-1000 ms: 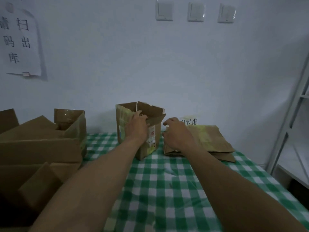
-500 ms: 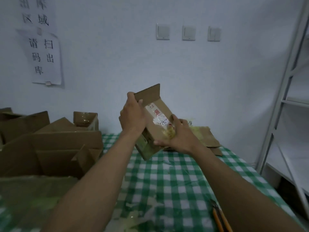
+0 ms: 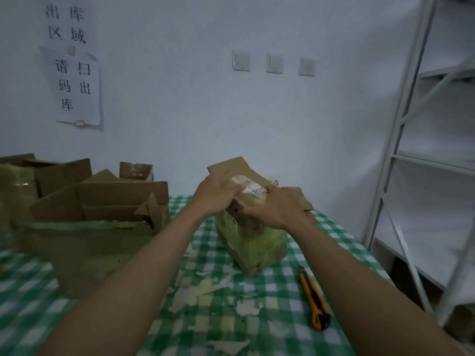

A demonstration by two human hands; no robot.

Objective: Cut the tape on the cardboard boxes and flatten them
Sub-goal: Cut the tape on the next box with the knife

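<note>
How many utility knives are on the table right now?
1. The orange utility knife lies on the checked tablecloth, right of the taped box that the left hand and right hand hold. Another could be hidden under the cardboard pile at left.

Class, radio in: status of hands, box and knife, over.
Left hand, right hand: both hold the box. Box standing on table, unflattened. Knife lies loose on its right.

At the fingers (image 3: pixel 232 190), the brown cardboard box (image 3: pixel 257 263) carries yellowish tape (image 3: pixel 259 244) and a white-and-red label (image 3: pixel 250 187); below them lie an orange-and-black knife (image 3: pixel 313 299) and green-and-white checked cloth (image 3: pixel 257 330).
</note>
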